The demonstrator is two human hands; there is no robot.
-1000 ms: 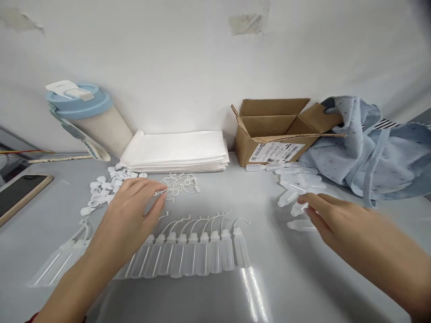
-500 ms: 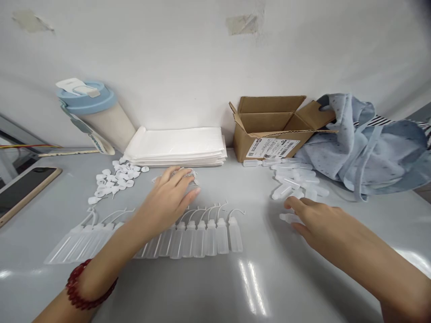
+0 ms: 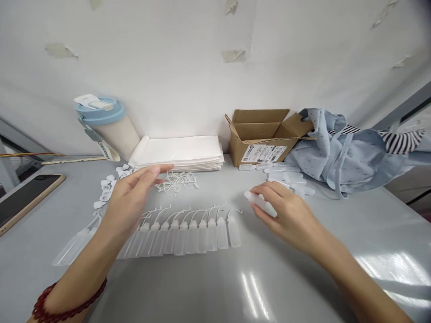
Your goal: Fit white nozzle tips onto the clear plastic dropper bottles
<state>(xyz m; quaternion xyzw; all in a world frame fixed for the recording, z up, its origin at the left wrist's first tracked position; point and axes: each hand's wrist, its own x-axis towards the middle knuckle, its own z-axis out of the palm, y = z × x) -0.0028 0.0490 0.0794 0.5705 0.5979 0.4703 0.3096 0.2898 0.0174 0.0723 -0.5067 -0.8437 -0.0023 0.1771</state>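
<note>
Two bare hands above a grey table (image 3: 202, 291). The right hand (image 3: 286, 206) holds a translucent small bottle (image 3: 266, 206) between thumb and fingers, the bottle tilted, with its narrow end pointing toward the left hand. The left hand (image 3: 129, 199) is palm inward, its index finger extended and its thumb close to the fingers in a narrow posture; whether anything lies between them cannot be told.

Just beyond and to the right of the left hand's fingers is a tangled heap of thin white strips (image 3: 178, 181). White caps (image 3: 106, 190) are scattered to the left of the same hand, which partly hides them. Between the hands, and nearer the wearer, a row of bottles (image 3: 182, 237) lies side by side, necks directed away from the wearer, with a curved strip at each clearly visible neck; the rightmost bottle is slightly apart from its neighbour. The left forearm covers part of the row. Beyond the right hand are loose bottles (image 3: 288, 172), lying in front of an open cardboard box (image 3: 236, 152) and beside a blue cloth (image 3: 336, 157).

Behind the left hand are a stack of white sheets (image 3: 182, 150) and a lidded cup (image 3: 117, 130); farther left lies a phone (image 3: 28, 199). A red bracelet (image 3: 50, 309) encircles the left wrist.
</note>
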